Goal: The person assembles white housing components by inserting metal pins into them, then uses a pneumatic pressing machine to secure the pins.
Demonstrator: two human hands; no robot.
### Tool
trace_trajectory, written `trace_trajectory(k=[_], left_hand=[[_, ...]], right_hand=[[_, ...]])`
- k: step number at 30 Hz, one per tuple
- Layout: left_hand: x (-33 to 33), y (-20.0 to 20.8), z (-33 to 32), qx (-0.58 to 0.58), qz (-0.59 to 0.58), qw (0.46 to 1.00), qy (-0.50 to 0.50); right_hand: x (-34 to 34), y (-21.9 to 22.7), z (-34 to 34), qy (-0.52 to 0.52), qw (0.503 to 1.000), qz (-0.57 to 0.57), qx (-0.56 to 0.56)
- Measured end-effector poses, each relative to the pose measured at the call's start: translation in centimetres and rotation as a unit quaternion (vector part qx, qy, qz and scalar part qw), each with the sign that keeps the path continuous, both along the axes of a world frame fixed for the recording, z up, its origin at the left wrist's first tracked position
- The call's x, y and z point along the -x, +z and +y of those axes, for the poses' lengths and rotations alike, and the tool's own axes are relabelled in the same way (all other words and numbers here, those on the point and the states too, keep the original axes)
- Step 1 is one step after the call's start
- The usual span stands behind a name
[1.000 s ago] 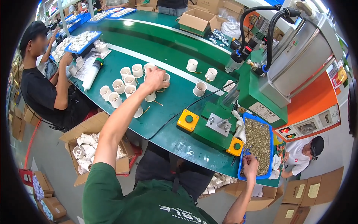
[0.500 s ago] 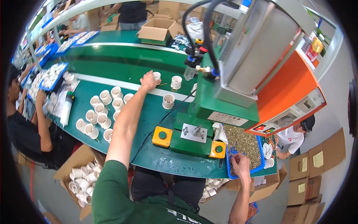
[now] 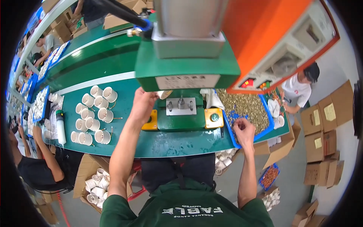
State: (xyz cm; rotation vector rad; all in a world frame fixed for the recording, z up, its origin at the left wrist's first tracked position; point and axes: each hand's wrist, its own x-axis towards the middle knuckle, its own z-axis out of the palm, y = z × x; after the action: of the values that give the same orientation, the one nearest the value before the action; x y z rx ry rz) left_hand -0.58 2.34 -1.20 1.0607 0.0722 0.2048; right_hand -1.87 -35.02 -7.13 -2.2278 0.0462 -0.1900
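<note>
My left hand [image 3: 143, 105] is closed on a white cup-shaped piece [image 3: 163, 94], just left of the green press head [image 3: 181, 72]. Part of that cup is hidden by the fingers and the press. Below the head, a metal fixture plate [image 3: 171, 110] with an upright pin sits on the green press base. At the right, my right hand [image 3: 244, 131] is over a blue tray [image 3: 270, 128] of small brass-coloured parts. Its fingertips are pinched together over the tray's near-left part; what they hold is too small to make out.
Several white cups [image 3: 105, 115] with short wires stand at the left of the green table [image 3: 128, 145]. Yellow button boxes [image 3: 214, 118] flank the press base. An orange control box [image 3: 261, 41] overhangs the right side. A co-worker [image 3: 297, 90] sits beyond the tray.
My left hand has brought a white cup from the row at the back to the press. My right hand stays over the tray. The view has shifted, bringing the press to the middle.
</note>
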Motion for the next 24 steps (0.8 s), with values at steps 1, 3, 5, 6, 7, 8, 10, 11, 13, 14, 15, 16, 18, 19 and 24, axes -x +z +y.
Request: trace_trajectory(k=[1,3,5,6,7,8,10,11,13,14,15,16,18,19,24], left_hand=[[0.0,0.2,-1.1,-0.009,0.012,1.000,-0.019],[-0.4,-0.6,-1.3,-0.019,0.011,0.997,-0.070],[-0.6,-0.2,-2.4,-0.032,0.024,0.998,-0.057],[-0.5,0.0,-2.7,-0.026,0.018,0.999,-0.044],[-0.5,0.2,-2.7,-0.046,0.015,0.997,-0.059],[-0.6,-0.1,-2.3,-0.063,0.019,0.995,-0.072],[-0.7,-0.2,-2.2,-0.079,0.018,0.994,-0.080],[-0.7,-0.2,-2.4,-0.076,0.016,0.994,-0.072],[-0.6,0.0,-2.4,-0.075,0.002,0.995,-0.065],[-0.5,0.2,-2.5,-0.078,0.005,0.995,-0.066],[-0.4,0.7,-2.6,-0.106,0.004,0.993,-0.057],[-0.3,1.0,-2.7,-0.133,0.002,0.990,-0.048],[-0.6,1.0,-2.5,-0.177,0.009,0.984,-0.022],[-0.6,1.0,-2.4,-0.219,0.015,0.976,0.003],[0.4,2.5,-3.8,-0.342,-0.046,0.938,0.020]], right_hand=[[0.1,-0.2,-0.2,-0.001,1.000,-0.014,0.000],[0.2,0.1,-0.1,0.009,0.999,-0.038,0.002],[0.3,0.4,-0.1,0.020,0.997,-0.073,0.029],[0.2,0.4,0.1,0.029,0.994,-0.094,0.042],[0.3,0.7,0.3,0.028,0.992,-0.110,0.047],[0.3,0.6,0.3,0.031,0.993,-0.108,0.048],[0.3,0.9,0.1,0.035,0.993,-0.094,0.056],[0.4,0.7,-0.1,0.035,0.993,-0.098,0.063],[0.5,0.8,-0.1,0.039,0.993,-0.093,0.067],[0.4,0.5,-0.1,0.039,0.993,-0.091,0.064],[0.3,0.1,-0.2,0.041,0.989,-0.127,0.065],[0.3,-0.1,-0.1,0.043,0.983,-0.165,0.067],[0.4,0.1,0.0,0.046,0.985,-0.157,0.062],[0.5,0.2,0.0,0.048,0.986,-0.149,0.060],[0.6,0.8,0.3,0.058,0.990,-0.118,0.053]])
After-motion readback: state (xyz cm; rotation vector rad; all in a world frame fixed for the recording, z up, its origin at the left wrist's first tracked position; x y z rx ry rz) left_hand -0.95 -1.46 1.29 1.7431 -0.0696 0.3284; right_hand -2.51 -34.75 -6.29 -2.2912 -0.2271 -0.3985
